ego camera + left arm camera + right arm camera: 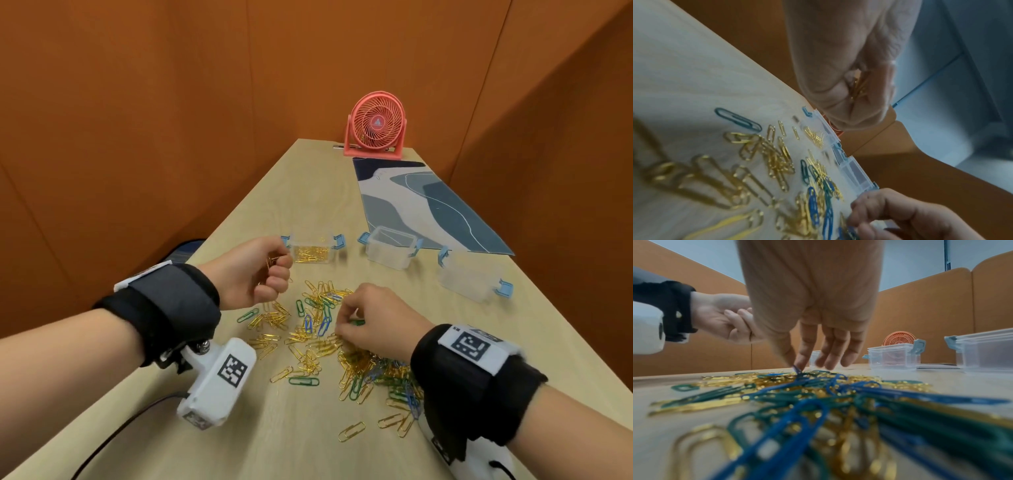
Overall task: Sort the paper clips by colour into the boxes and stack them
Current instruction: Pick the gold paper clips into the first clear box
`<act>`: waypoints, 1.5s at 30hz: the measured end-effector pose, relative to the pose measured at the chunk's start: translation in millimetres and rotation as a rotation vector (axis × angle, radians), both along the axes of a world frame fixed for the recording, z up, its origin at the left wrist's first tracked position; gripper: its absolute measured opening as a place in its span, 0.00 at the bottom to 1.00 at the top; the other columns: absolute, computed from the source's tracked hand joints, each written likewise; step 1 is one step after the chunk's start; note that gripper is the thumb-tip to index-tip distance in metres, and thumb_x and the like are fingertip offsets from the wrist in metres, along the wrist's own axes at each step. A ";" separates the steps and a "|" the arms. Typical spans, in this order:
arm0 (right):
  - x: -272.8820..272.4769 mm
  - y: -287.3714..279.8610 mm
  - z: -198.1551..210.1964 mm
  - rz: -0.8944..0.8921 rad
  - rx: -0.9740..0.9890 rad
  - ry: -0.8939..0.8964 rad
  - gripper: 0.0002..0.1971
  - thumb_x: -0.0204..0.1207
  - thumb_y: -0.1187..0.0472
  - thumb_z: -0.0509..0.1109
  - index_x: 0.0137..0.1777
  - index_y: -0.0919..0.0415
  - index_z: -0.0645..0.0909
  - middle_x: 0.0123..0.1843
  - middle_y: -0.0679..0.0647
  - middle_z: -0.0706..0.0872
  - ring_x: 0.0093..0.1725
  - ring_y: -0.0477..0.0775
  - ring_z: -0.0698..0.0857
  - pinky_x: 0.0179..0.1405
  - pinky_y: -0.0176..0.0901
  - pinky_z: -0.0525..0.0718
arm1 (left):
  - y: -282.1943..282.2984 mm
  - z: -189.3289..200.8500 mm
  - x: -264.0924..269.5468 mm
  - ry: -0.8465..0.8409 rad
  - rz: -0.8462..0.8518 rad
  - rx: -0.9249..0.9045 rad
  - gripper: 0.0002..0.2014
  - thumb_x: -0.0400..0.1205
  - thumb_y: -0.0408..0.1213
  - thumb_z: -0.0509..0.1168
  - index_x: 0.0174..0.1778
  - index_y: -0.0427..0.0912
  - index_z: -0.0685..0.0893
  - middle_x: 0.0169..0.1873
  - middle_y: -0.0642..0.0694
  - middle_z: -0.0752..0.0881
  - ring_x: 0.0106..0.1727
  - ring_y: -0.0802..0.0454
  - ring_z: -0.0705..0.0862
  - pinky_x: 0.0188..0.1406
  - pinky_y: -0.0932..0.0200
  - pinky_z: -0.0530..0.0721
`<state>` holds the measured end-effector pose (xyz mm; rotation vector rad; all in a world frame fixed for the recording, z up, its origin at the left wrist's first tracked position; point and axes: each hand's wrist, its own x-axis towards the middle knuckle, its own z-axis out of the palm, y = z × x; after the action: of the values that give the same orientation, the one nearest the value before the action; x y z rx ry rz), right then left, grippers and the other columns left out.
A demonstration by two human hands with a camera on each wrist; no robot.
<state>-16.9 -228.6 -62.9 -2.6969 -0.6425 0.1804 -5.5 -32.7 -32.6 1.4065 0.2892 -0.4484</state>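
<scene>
A loose pile of gold, green and blue paper clips (318,329) lies on the wooden table (239,428). My left hand (279,270) is a fist holding a bunch of gold clips (858,87), just left of the clear box of gold clips (310,251). My right hand (346,322) reaches down into the pile (818,386); thumb and forefinger pinch a clip (796,369) that looks blue, and a green clip (358,322) shows under the fingers. Two more clear boxes stand to the right, one (390,251) on the mat's near edge and one (469,277) nearer me.
A pink desk fan (376,126) stands at the table's far end behind a blue-and-white mat (428,205). Orange partition walls close in on all sides. A cable (113,435) trails off the left wrist camera at the near left. Stray clips reach towards the front edge.
</scene>
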 end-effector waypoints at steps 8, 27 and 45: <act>24.4 2.0 -6.8 0.059 -0.089 0.008 0.24 0.84 0.58 0.57 0.79 0.58 0.63 0.81 0.53 0.64 0.77 0.54 0.67 0.75 0.43 0.63 | 9.1 11.3 21.7 0.149 -0.098 0.049 0.10 0.79 0.31 0.50 0.35 0.37 0.74 0.22 0.47 0.74 0.13 0.59 0.68 0.04 0.72 0.62; 34.0 1.5 -6.4 -0.104 0.055 -0.025 0.08 0.79 0.65 0.64 0.51 0.62 0.84 0.52 0.58 0.87 0.52 0.56 0.84 0.51 0.41 0.80 | -28.3 24.4 108.2 -0.231 0.079 0.334 0.18 0.87 0.38 0.47 0.65 0.35 0.78 0.61 0.43 0.81 0.64 0.46 0.77 0.69 0.48 0.69; 12.9 -15.4 -0.8 -0.163 0.190 0.021 0.13 0.83 0.66 0.54 0.56 0.60 0.81 0.34 0.42 0.73 0.29 0.37 0.68 0.21 0.26 0.67 | 24.6 -8.9 34.4 -0.731 -0.266 1.422 0.10 0.80 0.33 0.63 0.55 0.45 0.84 0.56 0.48 0.84 0.52 0.52 0.80 0.48 0.63 0.74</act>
<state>-4.0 -244.0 -63.7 -2.5455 -0.4089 0.1003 28.9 -8.1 -41.5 2.8900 -0.2769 0.1908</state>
